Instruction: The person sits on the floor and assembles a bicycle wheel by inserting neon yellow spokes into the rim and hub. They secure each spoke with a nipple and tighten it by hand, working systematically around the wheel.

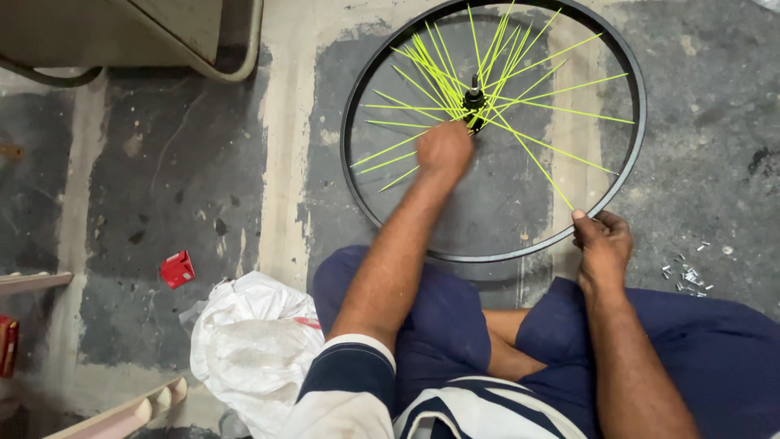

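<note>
Far left there's a small red box [177, 269] lying on the concrete floor [162, 187], and just right of it a crumpled white plastic bag [252, 345] sitting next to the person's knee. Up top left you can see the corner of some beige furniture [195, 36].

Moving in, the left hand [444, 149] is reaching into the middle of the wheel, closed up in a loose fist right below the hub [474, 102]. It's a bit blurry, so I can't tell for sure if the grip is clamped on a spoke or just bunched together beside them. The neon yellow spokes [561, 89] fan out from the hub, most of them loose and not seated in the rim.

The black rim [353, 97] lies flat on the floor in front of the crossed legs, its near edge touching the blue shorts [439, 325].

The right hand [603, 248] is at the rim's lower right edge, fingers pinched on the rim where one spoke's end meets it.

Far right, a little pile of small metal bits [686, 275] is scattered on the floor.
</note>
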